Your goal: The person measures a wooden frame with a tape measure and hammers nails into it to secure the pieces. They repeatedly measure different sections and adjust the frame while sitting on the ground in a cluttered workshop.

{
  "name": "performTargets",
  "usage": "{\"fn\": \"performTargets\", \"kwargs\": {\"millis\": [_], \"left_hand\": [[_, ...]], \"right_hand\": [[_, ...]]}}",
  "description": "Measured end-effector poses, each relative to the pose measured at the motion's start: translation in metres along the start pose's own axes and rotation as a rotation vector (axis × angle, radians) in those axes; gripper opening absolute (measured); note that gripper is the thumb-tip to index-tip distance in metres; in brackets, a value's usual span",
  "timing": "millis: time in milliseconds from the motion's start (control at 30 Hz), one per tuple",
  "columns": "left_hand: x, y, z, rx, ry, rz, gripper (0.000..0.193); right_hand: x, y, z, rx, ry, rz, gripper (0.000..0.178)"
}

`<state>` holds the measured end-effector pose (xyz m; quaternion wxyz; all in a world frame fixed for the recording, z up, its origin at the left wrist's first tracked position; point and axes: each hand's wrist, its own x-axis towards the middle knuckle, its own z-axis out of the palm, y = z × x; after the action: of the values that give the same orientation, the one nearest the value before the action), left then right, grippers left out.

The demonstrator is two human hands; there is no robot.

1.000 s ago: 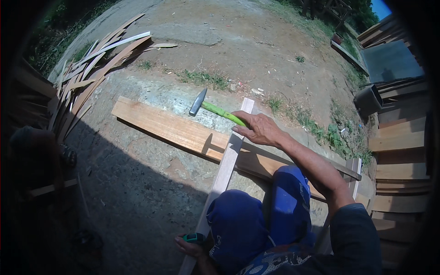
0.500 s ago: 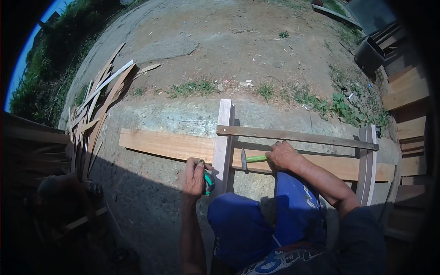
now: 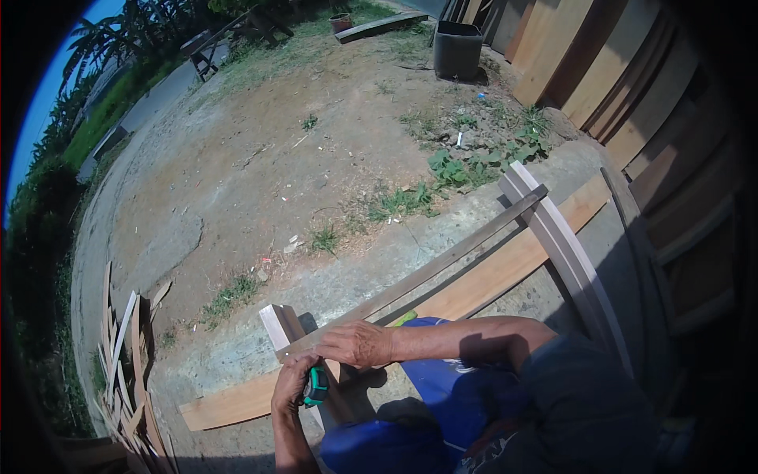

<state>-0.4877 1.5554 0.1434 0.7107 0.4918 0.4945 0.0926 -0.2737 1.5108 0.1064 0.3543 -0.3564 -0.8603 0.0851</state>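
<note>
My left hand (image 3: 290, 382) is closed around a green and black tape measure (image 3: 317, 388) beside the near-left wooden post (image 3: 275, 322). Just right of it, my right hand (image 3: 357, 344) rests at the left end of a thin dark batten (image 3: 450, 258). Its fingers are bent together close to my left hand, and what they pinch, if anything, is hidden. The batten lies across the left post and a right-hand pair of posts (image 3: 557, 225). Beneath them runs a wide plank (image 3: 493, 286). A lime-green hammer handle (image 3: 406, 317) shows above my knee; the hammer head is hidden.
A heap of thin wood offcuts (image 3: 130, 359) lies at the left. Boards (image 3: 604, 67) lean along the right side, near a dark square bin (image 3: 458, 51). Weeds (image 3: 454, 170) edge the concrete slab, with bare dirt beyond.
My right hand has let go of the hammer and moved left to the batten's end, beside my left hand. The tape measure stays in my left hand. The view has swung to the right.
</note>
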Motion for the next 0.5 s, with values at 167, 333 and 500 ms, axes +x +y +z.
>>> {"fn": "performTargets", "kwargs": {"millis": [167, 333, 500], "left_hand": [[0.024, 0.022, 0.03, 0.069, -0.024, -0.027, 0.021], [0.031, 0.03, -0.014, 0.33, -0.021, 0.109, 0.016], [0.042, 0.03, -0.097, 0.62, 0.245, 0.111, 0.025]], "right_hand": [[-0.021, 0.026, -0.012, -0.239, 0.043, 0.022, 0.014], [-0.078, 0.121, -0.105, -0.479, 0.091, 0.389, 0.022], [-0.208, 0.234, -0.231, -0.776, 0.034, 1.031, 0.045]]}}
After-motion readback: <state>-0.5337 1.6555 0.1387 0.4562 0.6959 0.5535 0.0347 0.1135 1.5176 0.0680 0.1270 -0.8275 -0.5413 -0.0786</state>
